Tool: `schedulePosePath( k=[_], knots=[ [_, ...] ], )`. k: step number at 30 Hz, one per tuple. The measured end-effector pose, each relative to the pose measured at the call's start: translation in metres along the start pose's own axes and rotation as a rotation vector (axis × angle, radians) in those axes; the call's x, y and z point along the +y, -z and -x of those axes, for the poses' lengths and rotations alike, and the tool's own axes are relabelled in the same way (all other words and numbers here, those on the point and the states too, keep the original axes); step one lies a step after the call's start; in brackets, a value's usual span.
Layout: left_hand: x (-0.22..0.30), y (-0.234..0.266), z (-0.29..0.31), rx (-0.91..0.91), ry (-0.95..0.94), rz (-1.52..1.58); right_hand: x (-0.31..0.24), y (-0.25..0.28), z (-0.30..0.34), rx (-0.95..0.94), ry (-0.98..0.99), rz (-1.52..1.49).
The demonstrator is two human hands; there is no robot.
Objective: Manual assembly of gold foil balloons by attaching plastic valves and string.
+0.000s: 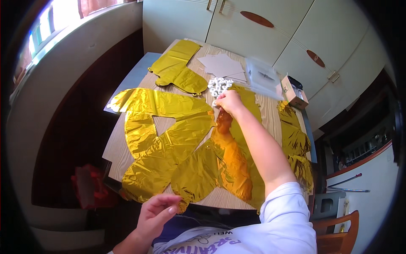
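Flat, uninflated gold foil balloons [169,144] are spread over the wood-grain table [268,111]. My right hand [229,101] reaches to the far middle, its fingers pinched on a small white ring-like piece [215,104]. Just beyond it lies a pile of similar white pieces [220,84], partly covering one another. Below my right hand a balloon section reflects orange [232,165]. At the near edge, my left hand [158,213] is half curled with thumb and fingers apart, beside a gold balloon tip [184,205]. Nothing shows in that hand.
Another gold balloon [179,67] lies at the far left, and crumpled gold foil [294,144] hangs along the right edge. White cards [224,66], a clear plastic bag [262,76] and a small cardboard box [295,93] sit toward the back. A wooden chair [338,239] stands lower right.
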State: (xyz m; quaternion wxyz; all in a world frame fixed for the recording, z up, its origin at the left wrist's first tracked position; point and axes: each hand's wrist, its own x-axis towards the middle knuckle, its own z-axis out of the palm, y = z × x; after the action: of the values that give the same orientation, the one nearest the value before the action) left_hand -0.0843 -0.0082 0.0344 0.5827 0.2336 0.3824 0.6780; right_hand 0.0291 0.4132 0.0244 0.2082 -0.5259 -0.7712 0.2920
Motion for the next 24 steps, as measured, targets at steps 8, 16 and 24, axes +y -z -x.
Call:
schedulePosePath(
  k=[8,16,24],
  knots=[
    [0.004,0.023,0.007,-0.034,-0.030,-0.003,0.024,0.006,-0.006,0.103,0.077,-0.041],
    [0.010,0.043,0.012,-0.134,0.134,-0.125,0.028,0.052,0.035,0.045,0.115,0.078],
    [0.008,0.017,0.006,-0.137,-0.501,-1.084,0.011,0.052,0.018,0.057,0.064,-0.464]
  ],
)
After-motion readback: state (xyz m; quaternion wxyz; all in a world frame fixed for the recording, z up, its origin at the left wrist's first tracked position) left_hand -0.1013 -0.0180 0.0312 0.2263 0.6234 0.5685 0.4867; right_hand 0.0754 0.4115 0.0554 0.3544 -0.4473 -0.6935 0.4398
